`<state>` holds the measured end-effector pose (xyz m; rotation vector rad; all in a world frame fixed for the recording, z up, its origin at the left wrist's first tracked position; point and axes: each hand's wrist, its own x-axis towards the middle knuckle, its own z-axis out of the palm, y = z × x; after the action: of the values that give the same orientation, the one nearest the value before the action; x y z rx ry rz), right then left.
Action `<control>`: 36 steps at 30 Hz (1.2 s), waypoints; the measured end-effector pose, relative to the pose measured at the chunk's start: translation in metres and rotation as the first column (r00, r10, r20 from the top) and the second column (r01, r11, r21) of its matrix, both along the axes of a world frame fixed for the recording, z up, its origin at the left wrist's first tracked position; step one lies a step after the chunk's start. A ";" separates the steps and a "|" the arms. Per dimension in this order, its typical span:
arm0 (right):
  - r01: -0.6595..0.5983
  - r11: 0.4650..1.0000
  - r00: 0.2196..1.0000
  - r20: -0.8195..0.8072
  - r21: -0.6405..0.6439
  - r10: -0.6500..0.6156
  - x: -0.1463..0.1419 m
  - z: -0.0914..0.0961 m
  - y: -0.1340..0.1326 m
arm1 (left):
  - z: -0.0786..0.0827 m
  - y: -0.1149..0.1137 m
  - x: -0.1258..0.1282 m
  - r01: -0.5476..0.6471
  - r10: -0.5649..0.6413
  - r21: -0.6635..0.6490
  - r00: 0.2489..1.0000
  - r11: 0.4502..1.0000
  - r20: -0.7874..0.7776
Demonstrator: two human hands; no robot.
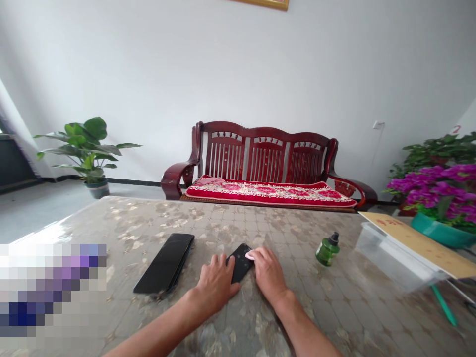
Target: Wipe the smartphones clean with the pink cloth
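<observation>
A dark smartphone (241, 265) with pale smudges or droplets on its face lies tilted on the table between my hands. My left hand (216, 278) grips its left side, fingers on the far part of the edge and thumb by the near corner. At the upper right of the phone, my right hand (269, 273) is closed on a small white wipe (250, 256), pressed against the surface; most of the wipe is hidden under the fingers. Left of my hands rests a larger black slab (163, 265), like a tablet or stacked phones. A green pump bottle (327, 251) stands upright to the right.
A patterned cover lies over the table (297, 233). On the right are a clear plastic box (397, 260) with a tan envelope (416, 243) on top, a green pen-like stick (444, 305) and a teal flower bowl (442, 230). A wooden bench (266, 148) stands behind.
</observation>
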<state>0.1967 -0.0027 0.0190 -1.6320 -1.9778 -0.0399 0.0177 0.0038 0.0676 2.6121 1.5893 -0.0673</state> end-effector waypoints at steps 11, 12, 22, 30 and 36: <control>0.040 0.999 0.998 -0.044 -0.016 -0.040 0.000 0.001 -0.004 | -0.020 -0.025 -0.005 0.227 -0.213 -0.090 0.966 0.970 0.147; 0.030 0.999 0.998 -0.050 -0.015 -0.030 0.000 0.002 -0.006 | -0.020 -0.024 -0.006 0.231 -0.216 -0.085 0.964 0.969 0.156; -0.073 0.997 0.997 -0.012 -0.026 0.073 -0.007 0.009 -0.014 | -0.032 -0.024 -0.004 0.265 -0.252 -0.054 0.952 0.963 0.174; 0.017 0.997 0.996 0.085 -0.073 -0.011 -0.012 0.009 0.013 | -0.058 -0.023 0.000 0.282 -0.281 0.019 0.947 0.959 0.155; -0.032 0.990 0.983 0.174 -0.136 0.056 -0.021 0.022 -0.004 | -0.055 -0.024 0.002 0.279 -0.281 0.036 0.949 0.960 0.143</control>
<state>0.1754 -0.0065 0.0410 -1.7199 -2.1924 -0.0392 0.0195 -0.0201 0.0122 2.7627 1.1700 0.1176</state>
